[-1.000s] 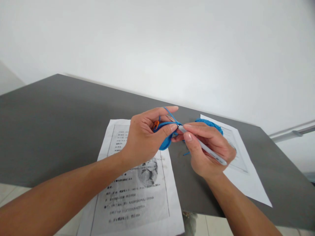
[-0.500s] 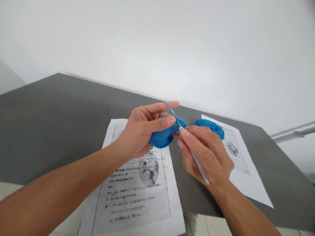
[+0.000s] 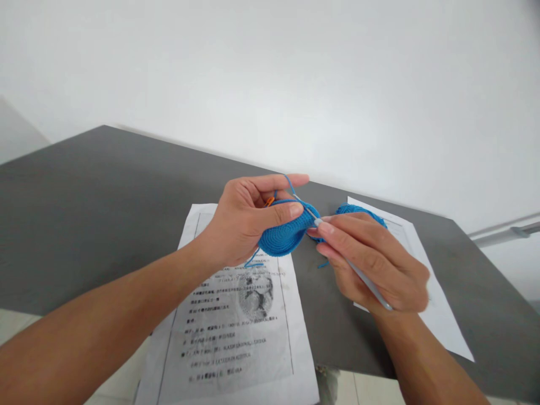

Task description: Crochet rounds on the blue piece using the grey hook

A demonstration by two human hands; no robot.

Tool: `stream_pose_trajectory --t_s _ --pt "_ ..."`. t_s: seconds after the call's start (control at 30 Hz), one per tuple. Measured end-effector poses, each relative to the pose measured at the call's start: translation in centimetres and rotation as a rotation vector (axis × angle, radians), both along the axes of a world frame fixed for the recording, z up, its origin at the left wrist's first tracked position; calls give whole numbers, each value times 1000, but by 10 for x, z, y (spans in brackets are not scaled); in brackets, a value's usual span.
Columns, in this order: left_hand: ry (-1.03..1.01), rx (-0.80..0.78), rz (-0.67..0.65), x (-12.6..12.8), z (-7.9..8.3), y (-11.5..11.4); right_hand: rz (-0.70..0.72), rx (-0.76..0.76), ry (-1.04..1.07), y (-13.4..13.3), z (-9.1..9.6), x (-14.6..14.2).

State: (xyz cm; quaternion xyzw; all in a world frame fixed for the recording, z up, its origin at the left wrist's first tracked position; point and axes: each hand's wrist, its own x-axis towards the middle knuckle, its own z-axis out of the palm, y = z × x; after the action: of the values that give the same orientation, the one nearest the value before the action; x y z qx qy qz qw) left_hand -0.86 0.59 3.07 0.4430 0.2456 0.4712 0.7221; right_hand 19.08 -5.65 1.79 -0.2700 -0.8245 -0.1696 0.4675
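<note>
A round piece of blue crochet (image 3: 283, 235) is pinched under the thumb of my left hand (image 3: 248, 216), whose index finger stretches out with a strand of blue yarn (image 3: 290, 183) over it. An orange clip or stitch marker (image 3: 270, 201) shows behind the thumb, near the work's upper edge. In my right hand (image 3: 373, 259) is a crochet hook (image 3: 367, 284) with a pale handle, held like a pen. Its thin metal shaft reaches the upper right edge of the crochet, close to the left thumb tip. A loose blue tail hangs below the piece.
A printed sheet with text and a picture (image 3: 236, 349) lies under my left hand, overhanging the front edge of the dark grey table (image 3: 126, 225). Behind my right hand, a ball of blue yarn (image 3: 358, 210) rests on a second sheet (image 3: 447, 332). A white wall (image 3: 270, 84) rises behind.
My right hand has moved right with the hook, whose handle now lies at a flatter slant. It covers more of the yarn ball. My left hand has barely moved.
</note>
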Motion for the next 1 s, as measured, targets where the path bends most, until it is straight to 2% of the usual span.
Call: stream_pose_trajectory --t_s 0.33,0.53,0.67,0.83,1.0 --pt "155 179 85 -3 -9 7 -66 -10 -119 -4 10 6" --pt "311 241 115 -3 -4 7 -73 -25 -282 -11 8 15" --pt "453 383 170 -5 1 8 -76 -36 -342 -14 7 19" --pt "566 602 167 -8 1 11 -29 -49 -285 -11 11 17" --pt "574 603 103 -8 -2 12 12 -95 -102 -8 10 17"
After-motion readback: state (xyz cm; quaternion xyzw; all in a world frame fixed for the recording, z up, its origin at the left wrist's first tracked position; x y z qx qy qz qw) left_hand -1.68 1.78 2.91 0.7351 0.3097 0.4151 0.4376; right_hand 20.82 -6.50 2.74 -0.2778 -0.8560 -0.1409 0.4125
